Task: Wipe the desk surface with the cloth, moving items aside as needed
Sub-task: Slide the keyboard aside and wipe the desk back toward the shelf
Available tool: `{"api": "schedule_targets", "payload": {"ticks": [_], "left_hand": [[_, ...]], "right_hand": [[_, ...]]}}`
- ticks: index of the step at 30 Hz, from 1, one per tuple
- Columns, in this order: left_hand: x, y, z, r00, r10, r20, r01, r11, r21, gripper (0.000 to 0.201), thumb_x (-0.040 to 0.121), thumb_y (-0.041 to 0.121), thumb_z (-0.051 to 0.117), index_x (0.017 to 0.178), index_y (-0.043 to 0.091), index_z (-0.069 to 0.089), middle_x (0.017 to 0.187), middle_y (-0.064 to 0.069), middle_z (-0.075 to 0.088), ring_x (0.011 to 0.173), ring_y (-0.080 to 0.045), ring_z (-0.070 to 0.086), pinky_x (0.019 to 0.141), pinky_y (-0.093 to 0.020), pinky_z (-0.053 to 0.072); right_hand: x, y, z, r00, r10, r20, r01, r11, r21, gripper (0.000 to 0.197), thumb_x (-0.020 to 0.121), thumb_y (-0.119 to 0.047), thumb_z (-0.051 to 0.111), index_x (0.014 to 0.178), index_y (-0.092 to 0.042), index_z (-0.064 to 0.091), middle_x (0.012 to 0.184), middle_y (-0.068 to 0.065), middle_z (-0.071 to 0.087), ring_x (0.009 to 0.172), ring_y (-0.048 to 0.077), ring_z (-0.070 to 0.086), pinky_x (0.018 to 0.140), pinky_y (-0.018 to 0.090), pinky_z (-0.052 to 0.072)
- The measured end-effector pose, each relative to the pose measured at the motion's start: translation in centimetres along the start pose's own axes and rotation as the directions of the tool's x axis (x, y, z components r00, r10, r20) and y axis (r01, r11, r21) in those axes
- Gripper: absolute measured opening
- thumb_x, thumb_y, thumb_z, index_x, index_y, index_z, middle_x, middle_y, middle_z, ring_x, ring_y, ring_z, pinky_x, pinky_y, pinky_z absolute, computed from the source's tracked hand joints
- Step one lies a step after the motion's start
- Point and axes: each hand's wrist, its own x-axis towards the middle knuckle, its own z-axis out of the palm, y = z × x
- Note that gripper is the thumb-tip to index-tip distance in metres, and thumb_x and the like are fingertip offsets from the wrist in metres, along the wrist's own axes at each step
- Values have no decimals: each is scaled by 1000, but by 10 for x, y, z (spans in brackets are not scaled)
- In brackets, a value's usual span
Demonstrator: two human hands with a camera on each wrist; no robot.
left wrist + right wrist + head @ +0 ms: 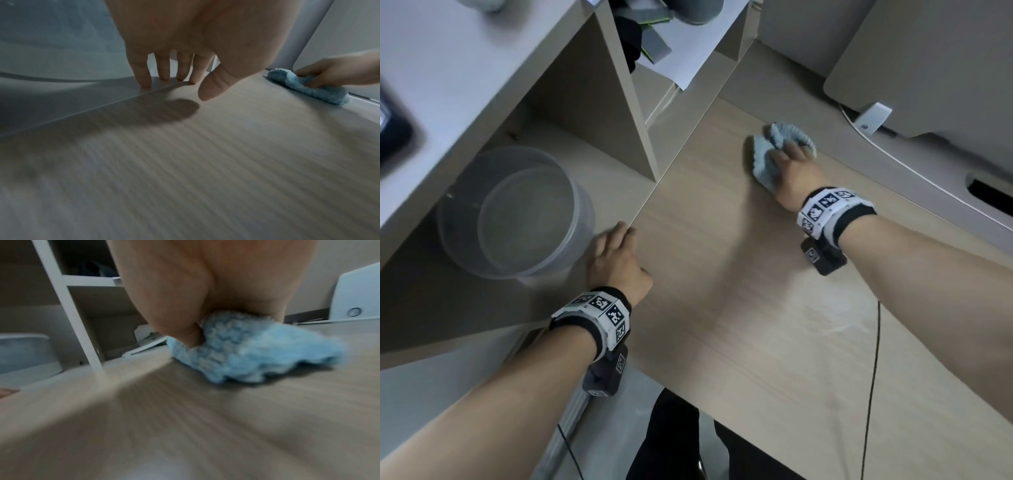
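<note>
A fluffy light-blue cloth [765,166] [308,88] [257,360] lies bunched on the far part of the wood-grain desk [722,308], close to its back edge. My right hand [792,159] [333,74] [185,308] is on top of it, fingers curled over the bunch and thumb dug into its side. My left hand [616,253] [180,53] is at the desk's left edge. Its straight fingertips touch the seam where the desk meets the shelf floor, and it holds nothing. Faint wet streaks [835,315] show on the near right of the desk.
A clear plastic bucket [517,212] [51,40] stands in the shelf bay just left of my left hand. A shelf divider [626,102] rises behind it. A grey-white device [928,68] with a white cable [893,154] sits at the back right. A black cable [873,377] crosses the near right.
</note>
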Motion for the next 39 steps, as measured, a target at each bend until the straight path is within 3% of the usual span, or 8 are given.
{"api": "schedule_targets", "payload": {"ticks": [2,8,14,20,25,32,35,39], "left_hand": [[0,1,1,1000,-5,-5,5,1000,5,74,76,12,51,147,21,33,160,8,20,145,-20,16,117,-32,24],[6,-4,0,1000,30,-6,-30,999,37,72,75,13,52,146,18,38,158,4,27,143,-21,21,118,-31,23],[5,-6,2,999,47,2,-47,998,30,71,75,12,51,145,18,38,159,4,26,143,-22,22,116,-32,27],[3,-5,3,999,48,17,-49,997,60,74,74,15,52,147,17,34,160,2,23,143,-22,21,116,-32,28],[2,-3,2,999,22,39,-25,997,67,77,73,15,51,147,20,30,161,5,18,145,-20,16,116,-34,27],[1,-6,-5,996,34,77,-37,998,44,82,73,13,54,150,19,28,161,5,17,146,-20,16,118,-31,22],[-7,-10,-8,999,6,33,-2,995,-99,75,72,5,53,144,10,35,155,-7,30,142,-27,27,117,-34,25],[-30,-22,-8,997,-64,51,69,992,-103,58,71,6,53,129,5,47,139,-17,45,131,-35,39,111,-40,33]], "right_hand": [[-12,-37,3,997,14,77,-9,998,-61,72,87,-19,58,150,-19,25,158,12,15,147,38,14,114,55,27],[-95,-85,57,842,-531,95,537,842,-59,74,87,-17,58,154,-22,27,165,8,10,150,36,9,118,56,9],[-31,27,24,982,-179,-65,180,984,5,66,92,-29,63,150,-15,34,158,21,26,144,50,20,107,68,31],[43,19,-17,977,213,-7,-212,977,13,70,84,-19,59,148,-21,29,159,10,15,147,39,12,113,59,27],[2,-63,-6,991,-111,77,116,991,-65,76,87,-18,56,154,-16,20,163,15,4,149,40,2,116,61,17],[-113,-104,53,825,-525,211,549,832,-76,77,89,-15,54,156,-22,18,166,8,1,151,33,1,120,53,4],[-108,-73,48,864,-480,151,486,874,-5,68,90,-16,57,152,-25,32,164,6,16,151,33,10,120,53,12],[-74,-57,27,991,-121,62,118,992,53,67,85,-17,62,146,-26,36,162,6,16,148,36,12,113,59,28]]}}
